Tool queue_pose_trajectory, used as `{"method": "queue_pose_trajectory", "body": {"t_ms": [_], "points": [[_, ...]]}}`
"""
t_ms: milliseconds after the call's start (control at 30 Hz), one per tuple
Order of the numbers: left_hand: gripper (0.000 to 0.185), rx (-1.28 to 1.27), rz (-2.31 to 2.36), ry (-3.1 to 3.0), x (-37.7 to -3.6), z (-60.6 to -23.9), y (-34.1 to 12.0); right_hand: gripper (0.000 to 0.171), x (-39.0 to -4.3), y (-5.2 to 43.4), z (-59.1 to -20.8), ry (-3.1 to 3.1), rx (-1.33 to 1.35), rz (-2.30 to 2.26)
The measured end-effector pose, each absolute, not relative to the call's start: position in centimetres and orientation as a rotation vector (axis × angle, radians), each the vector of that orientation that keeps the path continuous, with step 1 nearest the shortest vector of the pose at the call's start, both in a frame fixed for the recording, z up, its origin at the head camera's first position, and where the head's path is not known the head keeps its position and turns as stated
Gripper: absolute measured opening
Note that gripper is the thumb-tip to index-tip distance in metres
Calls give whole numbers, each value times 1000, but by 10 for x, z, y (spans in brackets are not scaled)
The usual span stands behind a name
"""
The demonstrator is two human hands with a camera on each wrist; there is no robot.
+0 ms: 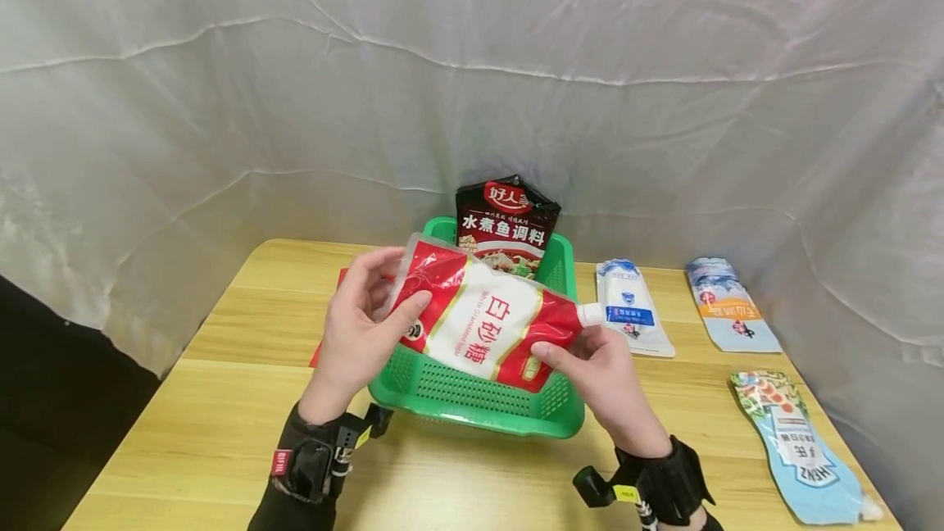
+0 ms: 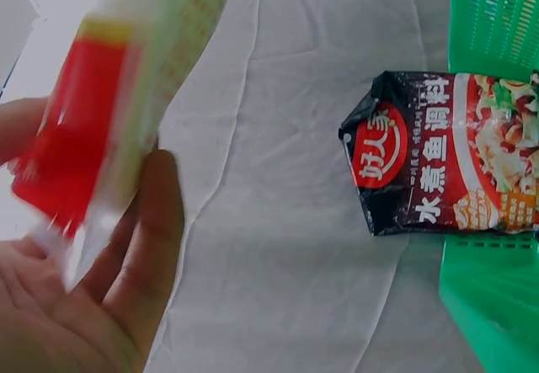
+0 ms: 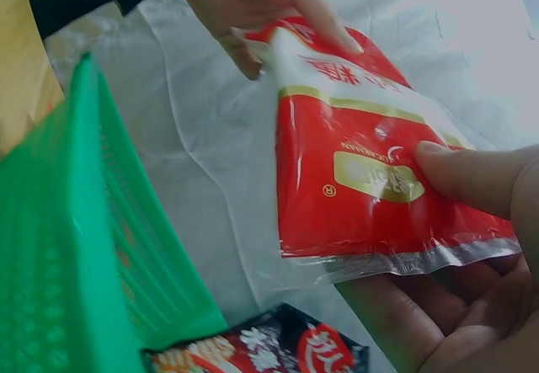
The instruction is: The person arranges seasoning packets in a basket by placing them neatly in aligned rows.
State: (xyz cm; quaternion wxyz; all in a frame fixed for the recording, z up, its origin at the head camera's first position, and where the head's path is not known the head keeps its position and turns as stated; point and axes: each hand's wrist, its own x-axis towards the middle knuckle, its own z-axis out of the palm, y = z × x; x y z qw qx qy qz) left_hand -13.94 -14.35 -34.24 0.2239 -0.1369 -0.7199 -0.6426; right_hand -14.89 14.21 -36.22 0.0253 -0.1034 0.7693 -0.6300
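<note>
A red and white sugar bag (image 1: 483, 318) with a white cap at its right end is held up, tilted, over the green plastic basket (image 1: 472, 415). My left hand (image 1: 361, 334) grips its left end, thumb on the printed front and fingers behind. At the capped end, my right hand (image 1: 608, 379) pinches the lower right part between thumb and fingers. The right wrist view shows that thumb pressed on the sugar bag (image 3: 370, 221). A black and red seasoning packet (image 1: 505, 224) stands upright in the basket's back part.
Right of the basket lie a white and blue pouch (image 1: 630, 306) and a blue and orange pouch (image 1: 730, 306). A light blue pouch (image 1: 804, 449) lies near the table's right edge. Something red (image 1: 316, 356) shows partly behind my left hand. Grey cloth (image 1: 472, 121) hangs behind the table.
</note>
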Motion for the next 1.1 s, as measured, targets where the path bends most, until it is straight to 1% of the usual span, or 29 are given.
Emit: {"method": "queue_pose_trajectory", "body": {"t_ms": [167, 333, 667, 833, 1100], "points": [[56, -389, -1745, -2177, -138, -342, -150, 33, -150, 154, -359, 2439, -404, -1894], [50, -415, -1686, -2351, -138, -342, -155, 31, -150, 163, -357, 2529, -487, -1790], [42, -447, -1651, -2581, -138, -342, -160, 16, -152, 170, -354, 2670, -644, -1613], [37, -450, -1602, -2610, -138, -343, -160, 20, -152, 171, -353, 2637, -639, -1612], [32, -445, -1654, -2495, -136, -343, -156, 35, -149, 169, -350, 2560, -463, -1716]]}}
